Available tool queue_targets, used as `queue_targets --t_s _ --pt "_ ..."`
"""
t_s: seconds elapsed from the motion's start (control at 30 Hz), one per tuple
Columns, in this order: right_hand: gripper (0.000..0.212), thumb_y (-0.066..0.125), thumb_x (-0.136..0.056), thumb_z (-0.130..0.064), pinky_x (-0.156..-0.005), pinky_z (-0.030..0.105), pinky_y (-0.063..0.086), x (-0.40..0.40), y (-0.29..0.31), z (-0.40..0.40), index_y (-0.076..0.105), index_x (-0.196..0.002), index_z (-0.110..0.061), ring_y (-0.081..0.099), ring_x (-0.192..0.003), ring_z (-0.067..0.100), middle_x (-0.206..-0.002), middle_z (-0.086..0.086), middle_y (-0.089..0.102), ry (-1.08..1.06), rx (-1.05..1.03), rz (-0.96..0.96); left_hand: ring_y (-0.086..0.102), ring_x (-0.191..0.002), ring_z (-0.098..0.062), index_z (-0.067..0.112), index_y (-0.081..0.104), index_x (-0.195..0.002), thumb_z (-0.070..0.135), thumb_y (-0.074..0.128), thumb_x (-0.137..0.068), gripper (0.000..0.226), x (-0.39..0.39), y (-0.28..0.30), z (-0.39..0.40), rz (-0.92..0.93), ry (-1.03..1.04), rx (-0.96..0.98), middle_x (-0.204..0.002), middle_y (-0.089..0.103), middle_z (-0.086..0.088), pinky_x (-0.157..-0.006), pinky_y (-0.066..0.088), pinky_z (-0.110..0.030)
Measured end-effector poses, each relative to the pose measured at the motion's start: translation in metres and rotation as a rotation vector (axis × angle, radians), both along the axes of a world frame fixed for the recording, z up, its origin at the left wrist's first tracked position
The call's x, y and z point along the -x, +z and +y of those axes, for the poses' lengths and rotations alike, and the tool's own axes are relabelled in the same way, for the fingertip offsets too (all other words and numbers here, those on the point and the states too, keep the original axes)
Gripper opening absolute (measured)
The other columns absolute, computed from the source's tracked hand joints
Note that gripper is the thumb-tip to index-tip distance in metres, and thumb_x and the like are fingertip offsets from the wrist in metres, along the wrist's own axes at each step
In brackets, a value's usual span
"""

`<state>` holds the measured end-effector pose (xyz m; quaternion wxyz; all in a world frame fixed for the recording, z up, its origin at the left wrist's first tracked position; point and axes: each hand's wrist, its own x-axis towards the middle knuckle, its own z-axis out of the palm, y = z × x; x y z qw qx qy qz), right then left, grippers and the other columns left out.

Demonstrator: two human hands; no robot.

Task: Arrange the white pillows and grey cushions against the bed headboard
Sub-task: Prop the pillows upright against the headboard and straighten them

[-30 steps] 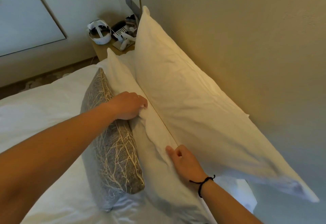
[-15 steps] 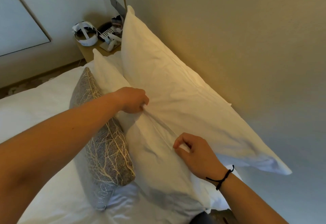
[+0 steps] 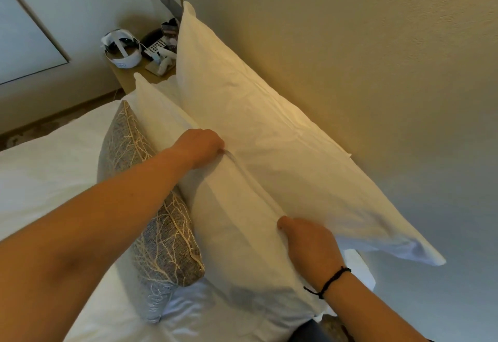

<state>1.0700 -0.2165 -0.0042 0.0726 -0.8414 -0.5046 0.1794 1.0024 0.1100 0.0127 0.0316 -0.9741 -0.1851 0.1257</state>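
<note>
A large white pillow [image 3: 269,137] leans upright against the beige headboard [image 3: 363,58]. In front of it stands a second white pillow [image 3: 234,223]. My left hand [image 3: 200,147] pinches its top seam near the middle, and my right hand [image 3: 310,244] grips the same seam nearer to me. A grey cushion [image 3: 159,223] with a pale branch pattern leans against the front of that second pillow, under my left forearm. Behind the cushion's lower end a second grey edge [image 3: 152,306] shows.
The white duvet [image 3: 54,169] covers the bed to the left. A wooden bedside table [image 3: 129,75] at the far end holds a white headset [image 3: 121,48], a phone and small items. A dark object [image 3: 310,331] sits at the bottom edge.
Both hands keep hold of the front pillow's seam; the right hand has closed down on it. The pillow's top edge now stands closer to the back pillow. The view shifted slightly.
</note>
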Motion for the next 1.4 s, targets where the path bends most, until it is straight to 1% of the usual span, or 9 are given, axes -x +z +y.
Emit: queue_targets --t_s 0.13,0.27,0.43,0.53,0.63,0.83,1.03,1.23,1.4 --pt "0.022 0.041 -0.095 -0.015 -0.054 0.029 0.03 0.015 -0.025 0.015 0.053 -0.112 -0.017 0.044 -0.065 0.018 -0.08 0.002 0.057 0.08 0.115 0.049 0.062 -0.089 -0.024 0.02 0.07 -0.091 0.03 0.045 -0.095 0.027 -0.003 -0.016 -0.007 0.082 0.065 0.031 -0.095 0.064 -0.001 -0.074 0.05 -0.035" --pt "0.015 0.041 -0.094 -0.01 -0.057 0.031 0.036 0.015 -0.028 0.026 0.053 -0.102 -0.016 0.046 -0.066 0.021 -0.078 0.003 0.05 0.134 0.183 0.021 0.059 -0.075 -0.021 0.024 0.062 -0.07 0.024 0.046 -0.088 0.024 0.0 -0.018 0.003 0.082 0.071 0.035 -0.078 0.061 0.004 -0.064 0.047 -0.032" --pt "0.01 0.044 -0.09 -0.007 -0.051 0.034 0.027 0.025 -0.01 0.072 0.044 -0.089 -0.017 0.037 -0.063 0.023 -0.085 0.004 0.046 0.179 0.028 -0.02 0.064 -0.091 -0.022 0.028 0.067 -0.108 0.029 0.045 -0.096 0.026 0.011 -0.013 0.038 0.095 -0.02 -0.122 -0.099 0.061 0.003 -0.069 0.045 -0.032" --pt "0.015 0.039 -0.09 -0.005 -0.053 0.034 0.025 0.031 -0.001 0.131 0.035 -0.087 -0.019 0.038 -0.068 0.024 -0.096 0.007 0.05 0.156 -0.022 0.041 0.063 -0.093 -0.024 0.021 0.063 -0.109 0.027 0.055 -0.09 0.022 0.018 -0.007 0.059 0.169 -0.081 -0.221 -0.1 0.057 0.0 -0.067 0.045 -0.034" --pt "0.011 0.04 -0.092 -0.008 -0.057 0.035 0.032 0.026 -0.002 0.189 0.035 -0.089 -0.017 0.04 -0.065 0.026 -0.103 0.012 0.048 0.09 -0.038 0.135 0.06 -0.098 -0.027 0.017 0.06 -0.112 0.03 0.045 -0.093 0.028 0.017 -0.003 0.081 0.188 -0.048 -0.214 -0.105 0.056 -0.004 -0.07 0.039 -0.036" --pt "0.024 0.043 -0.093 -0.01 -0.072 0.042 0.052 0.01 -0.014 0.275 0.049 -0.117 -0.01 0.055 -0.079 0.032 -0.113 0.014 0.047 0.073 -0.057 0.305 0.057 -0.104 -0.026 0.017 0.058 -0.116 0.032 0.039 -0.098 0.031 0.007 -0.008 0.134 0.179 0.015 -0.281 -0.11 0.055 -0.005 -0.073 0.031 -0.036" --pt "0.033 0.049 -0.09 -0.007 -0.057 0.033 0.044 0.002 -0.024 0.302 0.047 -0.12 -0.019 0.055 -0.067 0.029 -0.117 0.012 0.039 0.042 -0.065 0.344 0.056 -0.107 -0.031 0.012 0.06 -0.114 0.023 0.044 -0.098 0.025 -0.002 0.001 0.194 0.148 0.317 -0.304 -0.117 0.053 -0.01 -0.077 0.04 -0.04" --pt "0.024 0.041 -0.089 0.004 -0.056 0.029 0.03 0.003 -0.013 0.302 0.052 -0.105 -0.01 0.033 -0.058 0.016 -0.119 0.009 0.048 0.123 -0.105 0.094 0.058 -0.105 -0.027 0.011 0.064 -0.111 0.019 0.038 -0.102 0.028 -0.037 -0.006 0.227 -0.024 0.331 -0.238 -0.114 0.058 -0.007 -0.079 0.04 -0.034" --pt "0.019 0.055 -0.072 0.009 -0.05 0.022 0.029 0.0 -0.004 0.303 0.062 -0.078 -0.008 0.048 -0.058 0.015 -0.093 0.013 0.059 0.155 -0.178 -0.002 0.061 -0.094 -0.029 0.012 0.07 -0.106 0.025 0.049 -0.099 0.025 -0.042 -0.052 0.218 -0.036 0.438 -0.161 -0.114 0.054 -0.009 -0.083 0.053 -0.042"
